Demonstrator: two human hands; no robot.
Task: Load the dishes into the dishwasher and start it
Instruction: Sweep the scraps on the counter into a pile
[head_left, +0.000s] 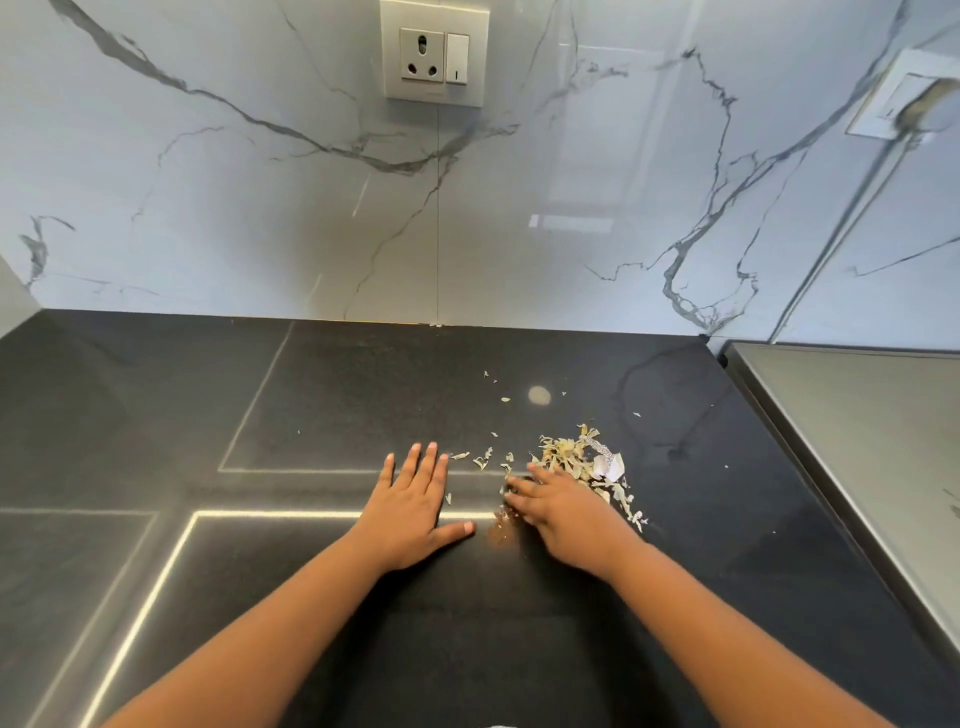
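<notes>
on the dark countertop (363, 395), seen from the single head view, both hands lay low among a scatter of dry peel scraps (571, 457). the left hand (415, 514) was flat on the stone with its fingers straight and together and the thumb spread toward the right, holding nothing. the right hand (561, 514) rested at the near edge of the main pile, its fingers bent down onto the scraps as if raking them; it was blurred, so whether it pinched any could not be told. a crumpled white and silvery wrapper bit (608, 462) sat at the far right of the pile, and a brownish smear (501, 530) marked the stone between the two hands. no dishes and no dishwasher were in view, so the task's own things lay somewhere outside the picture, and this looked like a side step of clearing the counter. to do it well, the right hand would probably sweep the pile toward the flat left palm, kept tight to the stone as a stop, taking in the loose flecks farther back toward the marble wall (260, 208). light flakes scatter easily, so slow strokes would suit. the steel surface (857, 415) at the right stood well apart.
</notes>
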